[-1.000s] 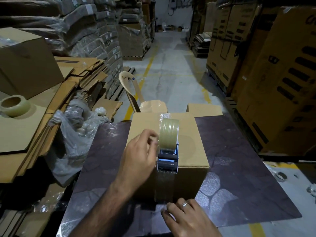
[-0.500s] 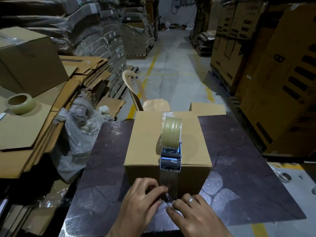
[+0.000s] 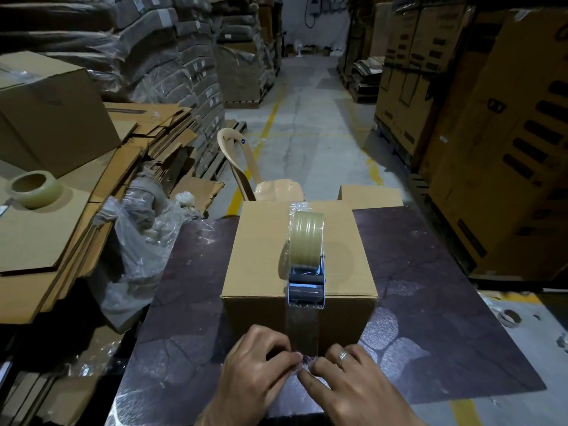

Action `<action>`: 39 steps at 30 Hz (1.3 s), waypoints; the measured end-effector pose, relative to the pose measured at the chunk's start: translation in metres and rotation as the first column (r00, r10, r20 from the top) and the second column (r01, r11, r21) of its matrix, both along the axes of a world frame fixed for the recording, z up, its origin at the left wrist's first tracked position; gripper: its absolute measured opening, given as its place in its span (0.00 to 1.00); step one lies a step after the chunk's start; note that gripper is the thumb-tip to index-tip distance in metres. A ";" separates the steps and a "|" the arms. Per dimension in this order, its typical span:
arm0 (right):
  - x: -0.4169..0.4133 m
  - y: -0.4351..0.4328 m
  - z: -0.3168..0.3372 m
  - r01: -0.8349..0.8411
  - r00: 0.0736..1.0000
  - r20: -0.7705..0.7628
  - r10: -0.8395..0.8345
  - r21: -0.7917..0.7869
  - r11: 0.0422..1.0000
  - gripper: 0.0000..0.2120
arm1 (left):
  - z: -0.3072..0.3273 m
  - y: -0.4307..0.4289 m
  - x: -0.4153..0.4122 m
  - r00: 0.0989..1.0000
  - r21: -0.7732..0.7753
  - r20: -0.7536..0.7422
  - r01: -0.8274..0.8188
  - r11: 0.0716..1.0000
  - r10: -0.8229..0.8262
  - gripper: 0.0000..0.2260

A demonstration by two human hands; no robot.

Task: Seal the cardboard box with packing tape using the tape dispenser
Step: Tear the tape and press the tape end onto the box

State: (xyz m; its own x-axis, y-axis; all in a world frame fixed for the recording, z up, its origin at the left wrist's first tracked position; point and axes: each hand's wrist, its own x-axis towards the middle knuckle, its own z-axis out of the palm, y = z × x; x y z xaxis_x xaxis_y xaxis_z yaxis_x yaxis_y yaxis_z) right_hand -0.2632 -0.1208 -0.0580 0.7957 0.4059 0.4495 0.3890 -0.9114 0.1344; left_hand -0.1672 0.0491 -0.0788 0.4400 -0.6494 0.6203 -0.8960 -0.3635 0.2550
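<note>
**Dim warehouse aisle**

A grey concrete floor (image 3: 307,142) with yellow lines (image 3: 270,118) runs between tall stacks. Wrapped bundles (image 3: 172,56) rise on the left and printed cartons (image 3: 507,149) on the right. Flattened cardboard (image 3: 61,235) lies near left, bearing a spare roll (image 3: 35,189) and a closed carton (image 3: 52,115). A beige chair (image 3: 246,167) stands behind the dark table (image 3: 445,302). The light is low, and the far wall (image 3: 325,23) is pale.

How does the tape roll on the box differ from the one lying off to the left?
The mounted roll stands on edge in the dispenser atop the box; the loose roll lies flat on flattened cardboard. A strip runs from the mounted roll down the box front; the loose roll shows none pulled out. Both are pale, yellowish tape.
</note>
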 end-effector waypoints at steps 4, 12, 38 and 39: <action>0.002 -0.003 0.001 -0.006 1.000 -0.007 0.006 -0.002 1.000 0.13 | 0.000 0.000 0.000 1.000 -0.002 -0.006 0.006 1.000 -0.006 0.16; -0.001 -0.004 0.011 0.096 0.993 0.048 -0.107 0.181 0.979 0.15 | 0.003 -0.004 -0.001 0.999 -0.026 -0.031 0.025 0.999 -0.025 0.08; 0.006 -0.019 -0.017 0.185 0.973 -0.226 -0.036 0.684 0.706 0.11 | 0.000 0.001 -0.008 0.981 -0.035 -0.189 -0.057 0.998 0.049 0.08; 0.006 -0.018 -0.017 0.182 0.974 -0.222 -0.033 0.692 0.699 0.09 | 0.000 0.001 -0.008 0.981 -0.035 -0.188 -0.057 0.998 0.050 0.08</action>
